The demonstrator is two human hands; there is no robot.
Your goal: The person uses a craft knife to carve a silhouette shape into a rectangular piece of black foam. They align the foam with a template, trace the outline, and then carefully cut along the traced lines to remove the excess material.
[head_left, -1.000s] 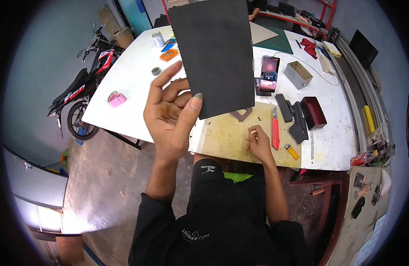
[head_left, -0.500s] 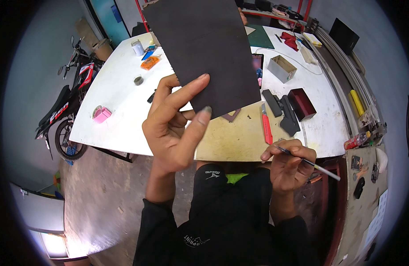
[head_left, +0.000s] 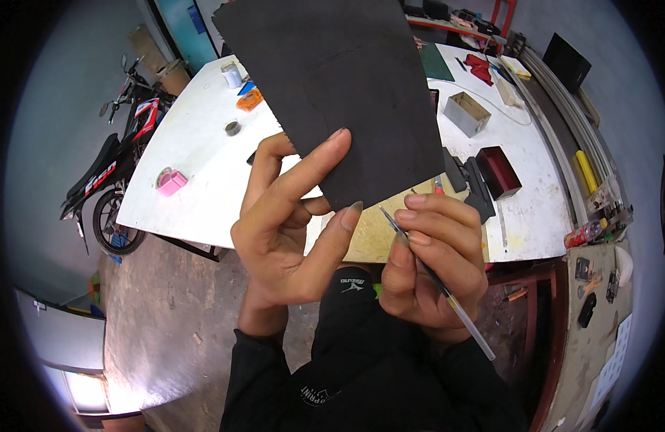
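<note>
My left hand [head_left: 289, 230] grips a large black sheet [head_left: 347, 93] by its lower left part, raised above the table. The index finger and thumb tip lie on the near face, while other fingers go behind it. One long side of the sheet is ragged. Close to its lower edge, my right hand [head_left: 440, 259] pinches a thin pen refill [head_left: 469, 325], a clear tube with a dark upper length. The refill's tip points up and left, just below the sheet and apart from it. Beneath is a tan board [head_left: 372, 241]; a red cutter [head_left: 439, 184] is mostly hidden.
Right of the sheet are dark grey pieces [head_left: 479, 196], a dark red open box [head_left: 500, 173] and a metal box [head_left: 467, 114]. Leftward on the white table [head_left: 195, 144] sit a pink tape dispenser [head_left: 172, 183], a small round container [head_left: 232, 128] and a can [head_left: 231, 75]. A motorcycle [head_left: 120, 162] stands beyond.
My right hand has moved left and up with the refill, turning its tip toward the sheet's lower edge. The sheet appears slightly lower and nearer, covering most of the red cutter.
</note>
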